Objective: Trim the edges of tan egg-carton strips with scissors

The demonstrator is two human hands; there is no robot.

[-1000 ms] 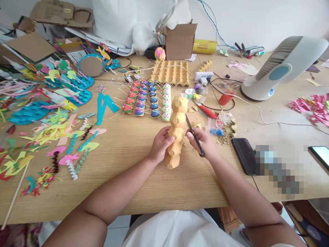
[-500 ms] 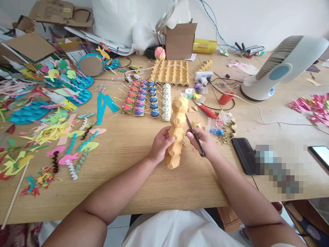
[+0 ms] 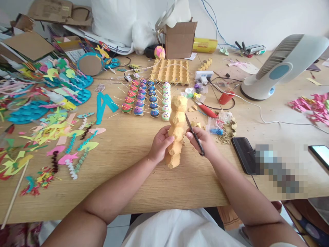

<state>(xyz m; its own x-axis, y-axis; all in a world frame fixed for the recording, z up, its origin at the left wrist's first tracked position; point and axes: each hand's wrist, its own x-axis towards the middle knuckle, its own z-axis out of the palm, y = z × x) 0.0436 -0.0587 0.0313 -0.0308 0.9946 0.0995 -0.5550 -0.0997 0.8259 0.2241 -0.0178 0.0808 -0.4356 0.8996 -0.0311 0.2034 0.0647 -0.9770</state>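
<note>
My left hand (image 3: 161, 143) grips a yellow egg carton strip (image 3: 177, 133) from its left side, thumb across the front. The strip is a single row of bumps held upright over the table. In my right hand (image 3: 204, 141) is a pair of dark scissors (image 3: 195, 135), blades pointing up and left beside the strip's right edge. Whether the blades touch the strip I cannot tell. Behind the strip stand painted egg carton caterpillars, among them a pale green one (image 3: 166, 103) and a blue one (image 3: 153, 99), with thin sticks poking out.
A yellow egg tray (image 3: 171, 71) lies farther back. Carton scraps (image 3: 227, 132), a red cup (image 3: 226, 97) and a black phone (image 3: 243, 155) are to the right, near a white fan (image 3: 280, 72). Paper fish and coloured strips (image 3: 43, 128) cover the left side.
Both hands keep the same hold on the strip and the scissors, with almost no movement. The whole view has shifted very slightly.
</note>
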